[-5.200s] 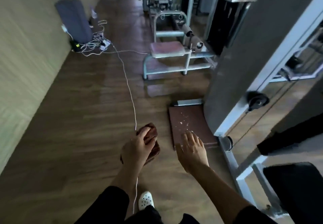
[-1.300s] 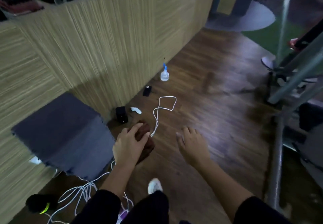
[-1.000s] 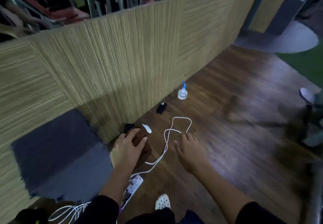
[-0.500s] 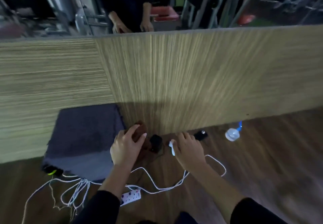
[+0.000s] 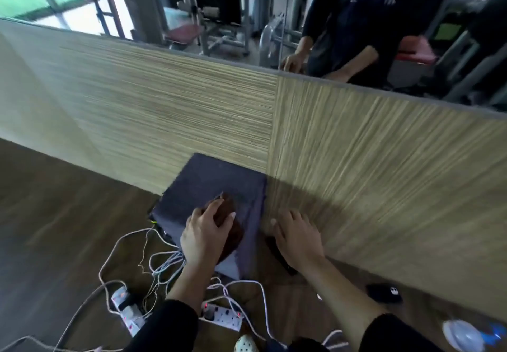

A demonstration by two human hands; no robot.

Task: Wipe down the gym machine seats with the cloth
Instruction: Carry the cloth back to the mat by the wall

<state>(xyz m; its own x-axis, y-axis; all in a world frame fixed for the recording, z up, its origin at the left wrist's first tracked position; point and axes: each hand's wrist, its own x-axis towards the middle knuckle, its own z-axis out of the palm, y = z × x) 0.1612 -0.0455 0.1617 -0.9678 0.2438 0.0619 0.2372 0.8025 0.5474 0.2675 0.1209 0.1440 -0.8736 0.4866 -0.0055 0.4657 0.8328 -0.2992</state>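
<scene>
Starting left of the grey block [image 5: 214, 184]: white power strips [image 5: 222, 316] and tangled cables [image 5: 131, 244] lie on the floor, nearer you than the block. No brand is legible on them.

Over the block's near-right part, your left grip [image 5: 204, 235] is curled round the brown cloth [image 5: 234, 235]. The cloth is bunched, with no clear long axis, and contact with the block can't be told.

Just right of the block, your right grip [image 5: 297, 237] is spread and empty.

Further right are a small black device [image 5: 384, 292], its white mark unreadable, and a spray bottle [image 5: 463, 338].

Above the block, the mirror [image 5: 274, 8] shows red seat pads [image 5: 183, 34]. Judged from that, the seats lie behind you: turn, and lead with the left.
</scene>
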